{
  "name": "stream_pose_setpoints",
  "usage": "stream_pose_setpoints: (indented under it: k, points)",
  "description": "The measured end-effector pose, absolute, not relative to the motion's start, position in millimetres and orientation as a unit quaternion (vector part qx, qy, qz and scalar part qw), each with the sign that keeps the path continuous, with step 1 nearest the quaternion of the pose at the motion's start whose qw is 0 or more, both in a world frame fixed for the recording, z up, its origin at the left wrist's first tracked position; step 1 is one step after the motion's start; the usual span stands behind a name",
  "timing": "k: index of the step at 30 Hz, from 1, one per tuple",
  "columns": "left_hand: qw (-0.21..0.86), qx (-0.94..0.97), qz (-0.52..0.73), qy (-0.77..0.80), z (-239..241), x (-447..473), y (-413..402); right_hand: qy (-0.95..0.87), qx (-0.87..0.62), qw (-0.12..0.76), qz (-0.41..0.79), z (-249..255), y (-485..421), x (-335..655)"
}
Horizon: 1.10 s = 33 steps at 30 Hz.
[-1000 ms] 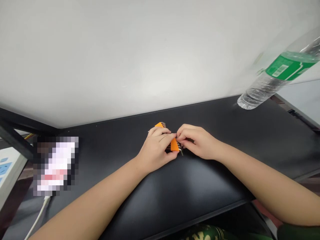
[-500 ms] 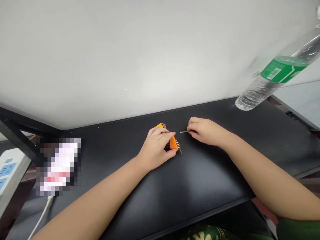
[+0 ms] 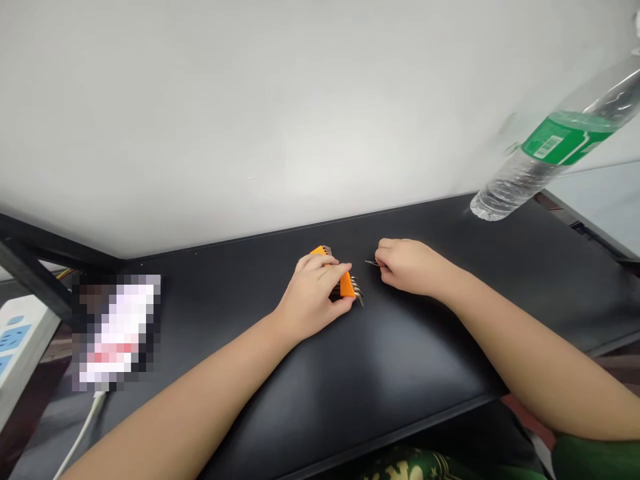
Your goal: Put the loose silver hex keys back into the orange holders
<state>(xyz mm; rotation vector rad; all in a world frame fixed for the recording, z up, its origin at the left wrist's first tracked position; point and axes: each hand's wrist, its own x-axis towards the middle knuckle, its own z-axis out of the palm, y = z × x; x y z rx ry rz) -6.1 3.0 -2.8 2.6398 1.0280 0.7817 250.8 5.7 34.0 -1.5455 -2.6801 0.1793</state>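
My left hand [image 3: 317, 293] is closed around an orange hex key holder [image 3: 347, 285] on the black table, fingers over its top and thumb at its near end. Several bent metal hex keys [image 3: 357, 291] stick out along the holder's right side. Part of the holder is hidden under the hand. To its right, my right hand [image 3: 406, 265] is closed in a pinch just above the table. From its fingertips a thin metal hex key [image 3: 371, 263] points left toward the holder, with a gap between them. The rest of that key is hidden in the fingers.
A tall water bottle [image 3: 520, 180] with a green label stands at the back right by the wall. At the left lies a blurred-out device [image 3: 120, 327] with a white cable [image 3: 83, 430]. A white power strip [image 3: 17, 333] sits beyond a black frame [image 3: 37, 280].
My right hand has shifted slightly right with the hex key, whose tip has drawn a little away from the holder. My left hand and the holder have stayed in place.
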Motion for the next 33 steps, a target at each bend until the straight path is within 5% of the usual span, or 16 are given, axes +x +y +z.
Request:
stream_pose_setpoints:
  k: [7,23,33]
  points:
    - [0.089,0.889,0.249,0.375,-2,-5,4,-0.882,-0.414,0.165,0.150,41,-6,243]
    - [0.076,0.892,0.264,0.360,-4,-6,2,-0.904,-0.411,0.114,0.035,50,-28,237]
    - [0.088,0.899,0.239,0.355,2,-6,-1,-0.860,-0.372,0.273,0.216,39,-19,228]
